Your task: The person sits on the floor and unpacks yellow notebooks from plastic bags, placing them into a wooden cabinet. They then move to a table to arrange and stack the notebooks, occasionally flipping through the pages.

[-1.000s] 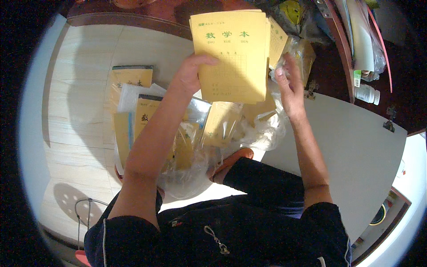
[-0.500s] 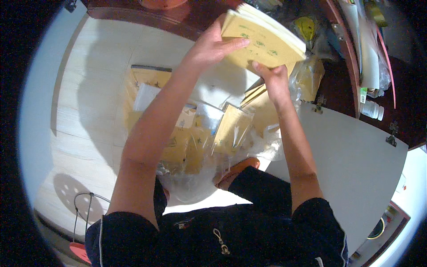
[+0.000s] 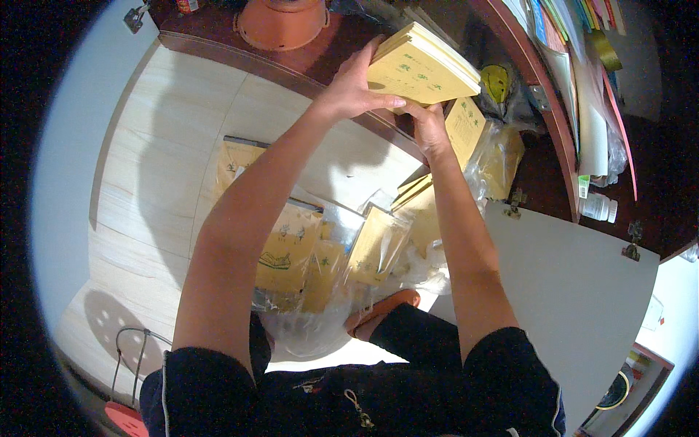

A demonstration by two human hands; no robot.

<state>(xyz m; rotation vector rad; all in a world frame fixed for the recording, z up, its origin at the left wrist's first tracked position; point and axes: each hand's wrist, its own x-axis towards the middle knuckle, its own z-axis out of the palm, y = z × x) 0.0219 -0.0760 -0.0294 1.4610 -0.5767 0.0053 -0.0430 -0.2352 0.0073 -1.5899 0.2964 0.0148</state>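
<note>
A stack of tan exercise books (image 3: 411, 69) with green print on the cover is tilted above the edge of the cabinet shelf. My left hand (image 3: 353, 87) grips its left end, thumb across the front. My right hand (image 3: 428, 130) supports the lower edge, its fingers partly hidden behind the books. Just right of that hand another tan exercise book (image 3: 466, 131) leans by the shelf edge, beside plastic-wrapped tan books (image 3: 506, 162). Below my arms, more tan exercise books (image 3: 375, 244) lie on the floor among clear plastic wrapping (image 3: 313, 328).
An orange-brown bucket (image 3: 282, 25) stands on the dark red shelf (image 3: 218, 45). Upright books and papers (image 3: 590, 109) fill the right compartment, with a white bottle (image 3: 601, 207) below. An open white cabinet door (image 3: 568, 291) extends at right. A red-topped stool (image 3: 125, 416) is at lower left.
The stack has come down slightly and to the left, its cover turning to face me more. My right hand has shifted left beneath it, and the leaning exercise book shows more.
</note>
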